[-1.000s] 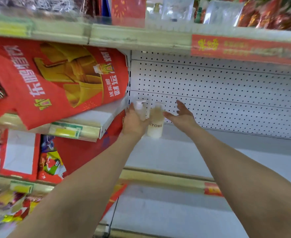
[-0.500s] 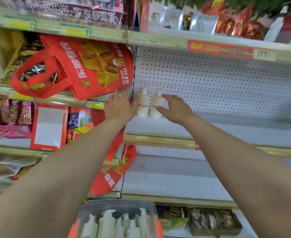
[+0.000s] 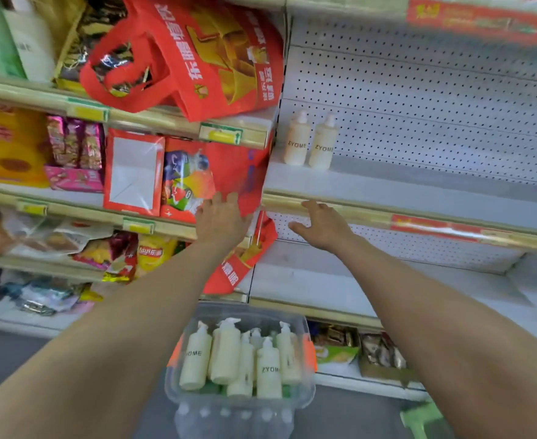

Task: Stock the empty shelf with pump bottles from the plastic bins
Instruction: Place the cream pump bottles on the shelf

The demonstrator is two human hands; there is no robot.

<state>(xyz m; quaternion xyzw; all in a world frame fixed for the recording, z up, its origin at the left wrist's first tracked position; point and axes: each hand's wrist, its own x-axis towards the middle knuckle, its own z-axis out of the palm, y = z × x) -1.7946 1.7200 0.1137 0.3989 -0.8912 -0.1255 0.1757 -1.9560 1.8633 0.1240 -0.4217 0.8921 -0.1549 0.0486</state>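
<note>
Cream-white, 2 pump bottles (image 3: 308,142) stand upright, side by side, at the left end of the otherwise bare shelf (image 3: 419,188), close to the pegboard.

Head view: the left hand (image 3: 222,220) and right hand (image 3: 324,226) have let go and dropped below the shelf edge, fingers loosely spread, holding nothing. 0.5 s ago they flanked those bottles. The plastic bin (image 3: 238,407) below holds several more, so stocking looks barely begun.

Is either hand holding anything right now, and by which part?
Nothing is held. Left hand and right hand are open, empty; both bottles stand on the shelf.
</note>
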